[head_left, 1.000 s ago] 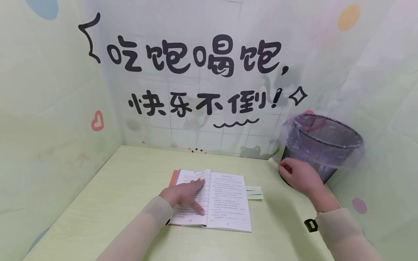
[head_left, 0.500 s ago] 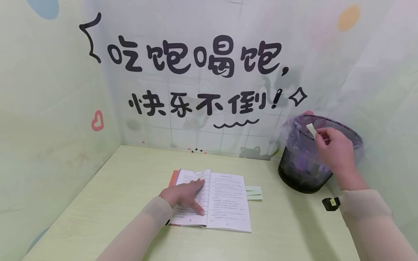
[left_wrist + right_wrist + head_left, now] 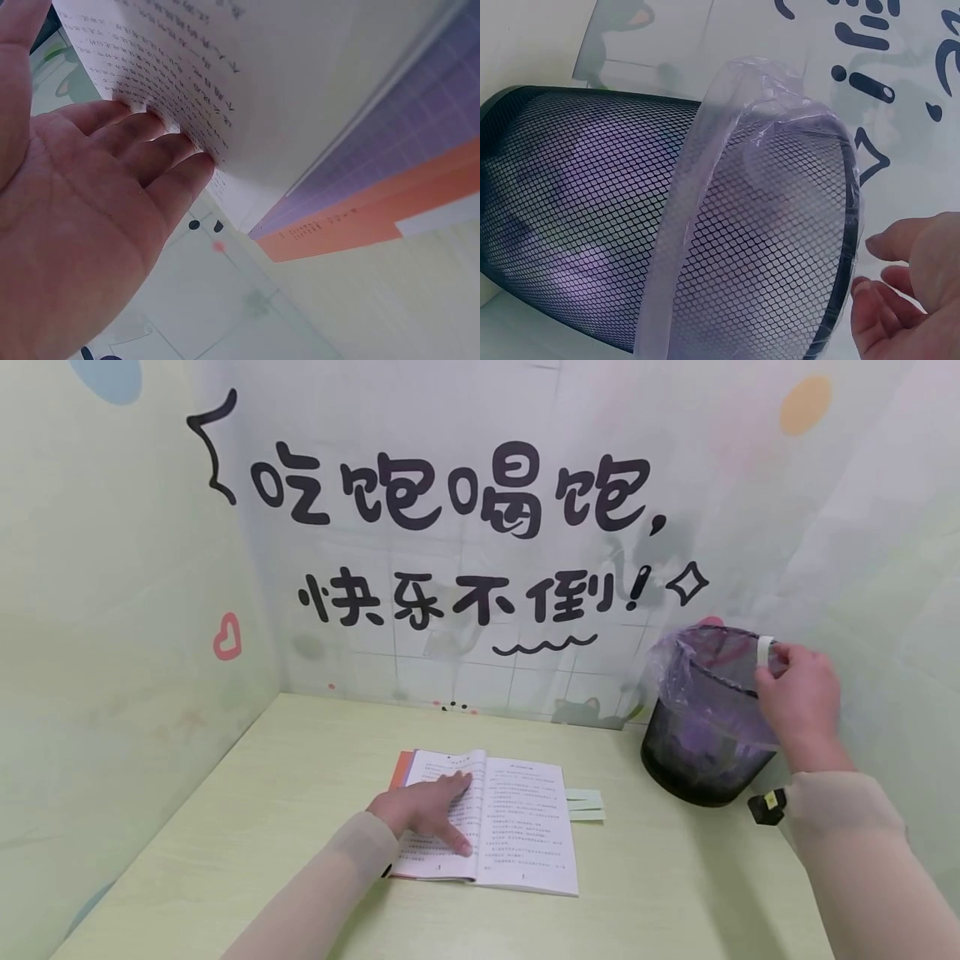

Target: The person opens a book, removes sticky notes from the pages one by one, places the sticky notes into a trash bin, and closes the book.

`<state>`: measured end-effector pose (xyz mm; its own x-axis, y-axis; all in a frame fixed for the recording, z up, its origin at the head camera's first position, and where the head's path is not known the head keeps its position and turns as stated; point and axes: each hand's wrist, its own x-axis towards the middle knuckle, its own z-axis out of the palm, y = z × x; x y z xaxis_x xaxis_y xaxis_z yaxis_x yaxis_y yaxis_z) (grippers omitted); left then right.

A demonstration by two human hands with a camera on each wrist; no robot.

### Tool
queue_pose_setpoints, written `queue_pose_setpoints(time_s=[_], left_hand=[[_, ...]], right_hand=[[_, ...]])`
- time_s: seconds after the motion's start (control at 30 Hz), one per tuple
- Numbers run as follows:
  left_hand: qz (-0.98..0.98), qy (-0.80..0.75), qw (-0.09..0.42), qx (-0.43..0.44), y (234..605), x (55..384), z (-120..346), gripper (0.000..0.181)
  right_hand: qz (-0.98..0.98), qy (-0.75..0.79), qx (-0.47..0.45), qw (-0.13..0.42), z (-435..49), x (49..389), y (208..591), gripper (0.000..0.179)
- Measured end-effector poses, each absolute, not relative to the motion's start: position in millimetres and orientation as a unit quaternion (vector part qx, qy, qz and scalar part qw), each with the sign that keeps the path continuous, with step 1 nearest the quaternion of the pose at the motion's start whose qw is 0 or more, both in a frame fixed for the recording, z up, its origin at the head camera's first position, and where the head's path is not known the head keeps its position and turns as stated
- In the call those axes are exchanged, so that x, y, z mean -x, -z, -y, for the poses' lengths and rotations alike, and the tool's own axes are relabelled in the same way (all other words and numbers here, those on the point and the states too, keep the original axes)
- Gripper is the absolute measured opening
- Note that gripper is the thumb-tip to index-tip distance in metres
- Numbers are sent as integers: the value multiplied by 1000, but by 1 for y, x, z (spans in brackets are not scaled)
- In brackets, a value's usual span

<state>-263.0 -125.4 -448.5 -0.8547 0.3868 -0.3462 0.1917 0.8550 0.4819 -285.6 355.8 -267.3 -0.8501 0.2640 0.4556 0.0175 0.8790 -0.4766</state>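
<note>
An open paperback book (image 3: 527,831) is laid on the counter (image 3: 225,852), its left page covered by the spread left hand (image 3: 426,810). Pale green tabs (image 3: 587,813) are seen at its right edge. A pale paper strip (image 3: 764,652) is pinched by the right hand (image 3: 806,700) near the rim of the plastic-lined mesh wastebasket (image 3: 697,756).

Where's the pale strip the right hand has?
Head view, right side: the pale strip is pinched in the right hand, seen against the mouth of the mesh bin.
</note>
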Motion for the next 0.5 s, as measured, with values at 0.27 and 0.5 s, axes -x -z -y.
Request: queue_pose_setpoints(time_s=[0.27, 0.5], left_hand=[[-939, -220, 220, -150, 448, 263, 125, 131], [-937, -226, 221, -150, 448, 262, 125, 130]], right_hand=[[943, -224, 59, 238, -354, 281, 275, 54], [935, -226, 4, 273, -328, 273, 294, 46]])
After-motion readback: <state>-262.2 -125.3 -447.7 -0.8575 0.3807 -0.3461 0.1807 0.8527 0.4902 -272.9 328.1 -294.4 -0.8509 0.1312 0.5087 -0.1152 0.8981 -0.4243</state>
